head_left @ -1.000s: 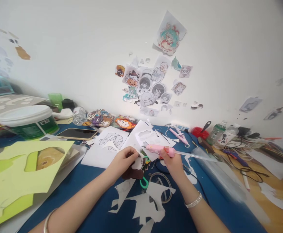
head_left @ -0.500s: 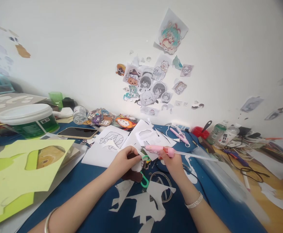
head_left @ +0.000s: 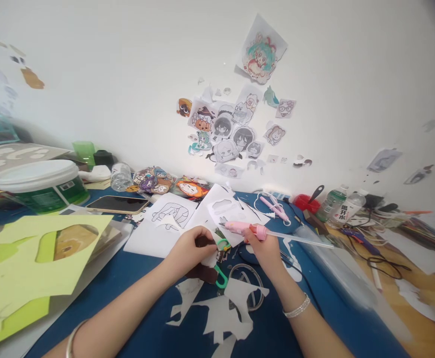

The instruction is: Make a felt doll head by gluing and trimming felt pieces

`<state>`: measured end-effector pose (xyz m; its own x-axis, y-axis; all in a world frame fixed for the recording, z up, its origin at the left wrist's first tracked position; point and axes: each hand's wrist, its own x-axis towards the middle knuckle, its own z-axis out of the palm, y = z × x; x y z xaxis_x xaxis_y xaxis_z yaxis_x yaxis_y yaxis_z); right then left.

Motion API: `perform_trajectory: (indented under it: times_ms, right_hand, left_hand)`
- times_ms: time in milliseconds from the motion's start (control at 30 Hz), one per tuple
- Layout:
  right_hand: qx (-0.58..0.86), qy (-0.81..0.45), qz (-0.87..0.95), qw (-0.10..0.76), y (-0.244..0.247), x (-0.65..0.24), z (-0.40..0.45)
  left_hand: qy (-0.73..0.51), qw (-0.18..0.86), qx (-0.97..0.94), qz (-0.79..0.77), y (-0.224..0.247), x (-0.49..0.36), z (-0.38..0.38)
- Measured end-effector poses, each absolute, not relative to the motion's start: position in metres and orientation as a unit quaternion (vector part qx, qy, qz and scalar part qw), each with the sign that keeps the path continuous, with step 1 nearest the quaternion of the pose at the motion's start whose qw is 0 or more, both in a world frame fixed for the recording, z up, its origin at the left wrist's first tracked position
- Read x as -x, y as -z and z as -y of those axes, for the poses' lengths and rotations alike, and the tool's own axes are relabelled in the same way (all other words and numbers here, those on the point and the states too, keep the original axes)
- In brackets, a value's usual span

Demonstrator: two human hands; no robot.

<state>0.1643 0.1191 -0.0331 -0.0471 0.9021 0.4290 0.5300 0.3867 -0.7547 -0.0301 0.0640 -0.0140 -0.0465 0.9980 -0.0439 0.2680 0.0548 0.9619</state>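
Note:
My right hand (head_left: 269,256) is closed around a pink hot glue gun (head_left: 245,229), its nozzle pointing left. A long translucent glue stick (head_left: 301,239) juts from the gun's back end. Between the thumb and fingers of my left hand (head_left: 187,248) is a small dark brown and white cutout (head_left: 204,242), mostly covered by the hand. The nozzle is above and to the right of that cutout, apart from it. Below my left hand lie a dark brown piece (head_left: 202,273) and scissors with green handles (head_left: 222,279), partly hidden.
White paper scraps (head_left: 227,318) lie in front on the blue table cover (head_left: 143,318). Drawing sheets (head_left: 172,214) and a phone (head_left: 116,203) are behind. Yellow cut sheets (head_left: 27,278) and a green-and-white tub (head_left: 42,186) stand left; bottles (head_left: 349,209) and cables are right.
The cutout in my left hand has turned slightly, with more of its brown showing between thumb and fingers. My right hand holds the glue gun almost in place. The view has shifted a little.

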Motion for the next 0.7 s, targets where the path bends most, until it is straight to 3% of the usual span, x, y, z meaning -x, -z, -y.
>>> perform_trajectory:
  times_ms: [433,700]
  right_hand:
    - [0.537,-0.130,0.709,0.439,0.036,-0.172,-0.133]
    - [0.506,-0.245,0.668,0.487,0.049,-0.179,-0.152]
  left_hand:
    - [-0.415,0.416,-0.570,-0.574,0.021,0.031,-0.066]
    - [-0.413,0.401,-0.576,-0.581,0.021,0.032,-0.066]
